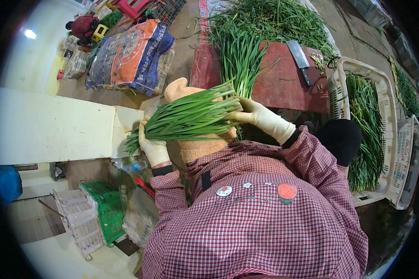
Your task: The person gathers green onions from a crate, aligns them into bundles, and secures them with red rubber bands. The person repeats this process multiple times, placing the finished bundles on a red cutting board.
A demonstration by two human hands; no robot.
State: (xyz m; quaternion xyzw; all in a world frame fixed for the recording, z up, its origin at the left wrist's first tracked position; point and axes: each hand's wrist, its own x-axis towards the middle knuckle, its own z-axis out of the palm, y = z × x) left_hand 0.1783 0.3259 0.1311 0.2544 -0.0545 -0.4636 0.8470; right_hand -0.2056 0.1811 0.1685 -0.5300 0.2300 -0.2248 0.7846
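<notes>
A bunch of garlic chives (192, 117) lies across above my lap, its leaf tips to the left and its pale cut ends to the right. My left hand (152, 144), in a pale glove, holds the leafy end. At the stem ends is my gloved right hand (258, 115), fingers closed round them. Just beyond, a second bundle of chives (239, 62) rests on a red board (282, 90), stems towards me. A cleaver (300, 62) with a black handle lies on the board's right part, beside small cut stem ends (317, 62).
Loose chives (276, 17) are heaped behind the board. At the right stands a white plastic crate (389, 101) holding chives. A white wall block (56, 125) juts in at the left; beyond it are a stuffed woven sack (129, 55) and a crouching person (83, 28). Green crate (106, 212) at lower left.
</notes>
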